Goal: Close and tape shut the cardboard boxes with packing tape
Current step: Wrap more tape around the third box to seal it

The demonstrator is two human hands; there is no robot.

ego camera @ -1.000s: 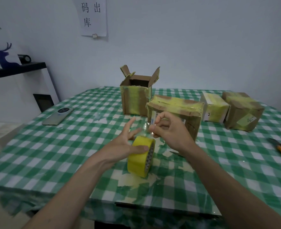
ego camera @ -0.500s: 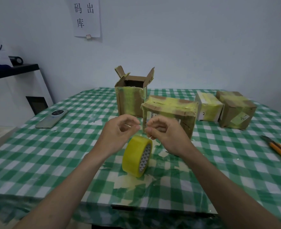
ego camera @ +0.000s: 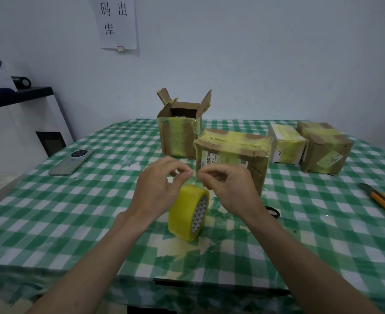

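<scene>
1. Starting at the far left, well left of the roll [ego camera: 188,213], a phone [ego camera: 71,161] lies flat on the checked cloth [ego camera: 51,211]; it plays no part here.
2. My left hand [ego camera: 158,189] hovers just above and left of the roll, fingers curled, thumb and forefinger pinched together at the tip. I judge they hold the free end of the tape, but the strip is clear and too thin to make out.
3. The roll stands on its edge on the cloth, directly below the gap between my hands, neither hand touching it as far as I can tell.
4. My right hand [ego camera: 226,189] sits just above and right of the roll, fingers curled in the same pinch, its tip nearly meeting the left one.
5. Behind the roll, the open box [ego camera: 180,132] has its flaps up; the big box [ego camera: 232,152] just beyond my right hand is already taped, as are two more boxes [ego camera: 309,147] further right.
6. Far right of the roll lies a cutter [ego camera: 382,200].
7. The step, I judge, is freeing the tape end. Next I need to draw out a length, fold the open box's flaps down and lay tape over the seam.
</scene>
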